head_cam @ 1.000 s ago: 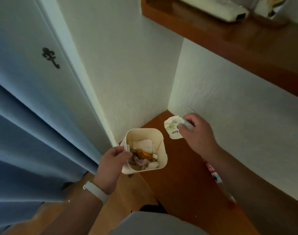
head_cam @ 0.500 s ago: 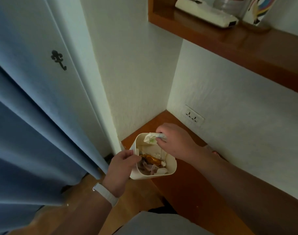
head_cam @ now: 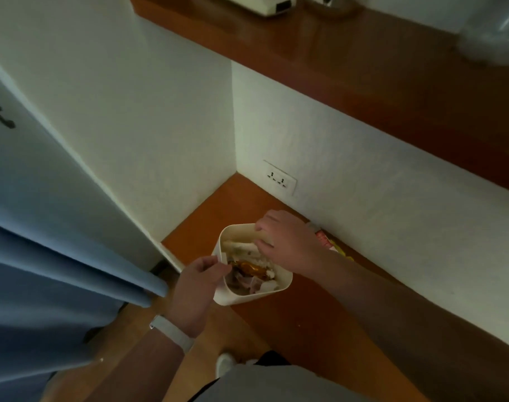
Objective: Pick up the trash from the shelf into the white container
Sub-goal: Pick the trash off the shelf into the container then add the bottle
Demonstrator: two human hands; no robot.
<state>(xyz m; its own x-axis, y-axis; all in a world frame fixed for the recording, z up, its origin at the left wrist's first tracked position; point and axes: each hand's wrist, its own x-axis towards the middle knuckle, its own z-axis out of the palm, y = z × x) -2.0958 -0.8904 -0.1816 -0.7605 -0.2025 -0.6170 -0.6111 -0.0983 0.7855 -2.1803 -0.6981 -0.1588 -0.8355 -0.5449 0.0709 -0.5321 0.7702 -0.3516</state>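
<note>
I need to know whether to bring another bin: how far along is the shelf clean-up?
Done: the white container already holds several wrappers and crumpled papers, nearly to the rim. In hand: the left hand holds its rim in a firm grip, while the right hand reaches into its top over a white paper. Left: a red-and-yellow wrapper lies on the shelf by the wall.

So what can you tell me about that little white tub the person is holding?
The white container is a small, squarish, open-topped tub with rounded corners, apparently plastic. It sits over the edge of the brown shelf, tilted. The left hand grips its near rim; the right hand reaches over it. Crumpled paper and wrappers nearly fill it.
</note>
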